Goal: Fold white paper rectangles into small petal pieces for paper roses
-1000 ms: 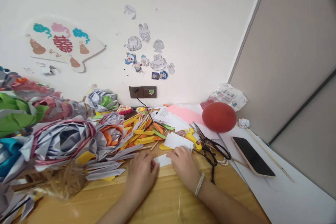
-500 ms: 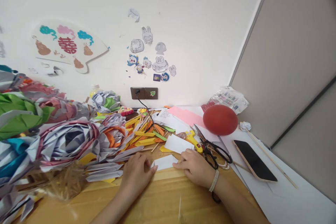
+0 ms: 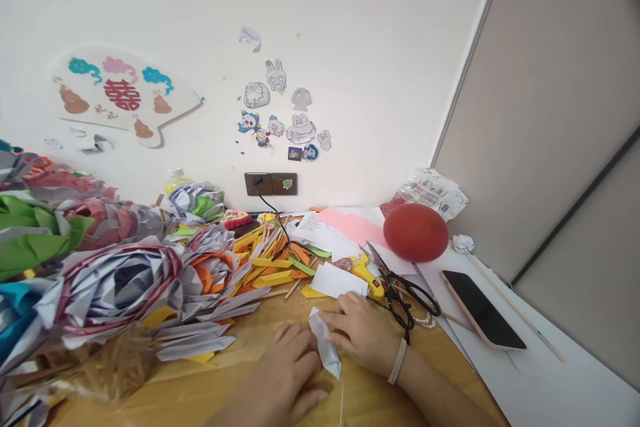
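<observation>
A small folded piece of white paper (image 3: pixel 326 345) lies at a slant on the wooden table between my hands. My right hand (image 3: pixel 364 333), a beaded bracelet on its wrist, grips the paper's right side with finger and thumb. My left hand (image 3: pixel 289 368) rests close against its left edge, thumb apart from the fingers; whether a fingertip touches the paper is hard to see. Just beyond my right hand is a stack of white paper pieces (image 3: pixel 336 280). A yellow glue gun (image 3: pixel 364 270) and black-handled scissors (image 3: pixel 400 287) lie to its right.
Folded paper flowers (image 3: pixel 117 290) crowd the left side, with yellow and orange folded strips (image 3: pixel 270 263) at centre. A red balloon-like oval (image 3: pixel 416 232), a phone (image 3: pixel 484 310) and a thin stick (image 3: pixel 515 307) are on the right. A black cord (image 3: pixel 273 207) runs from the wall socket (image 3: pixel 257 183).
The paper has turned from lying crosswise to a steep slant, looks narrower and is nearer me. My left hand has moved right and towards me; my right hand has shifted slightly nearer.
</observation>
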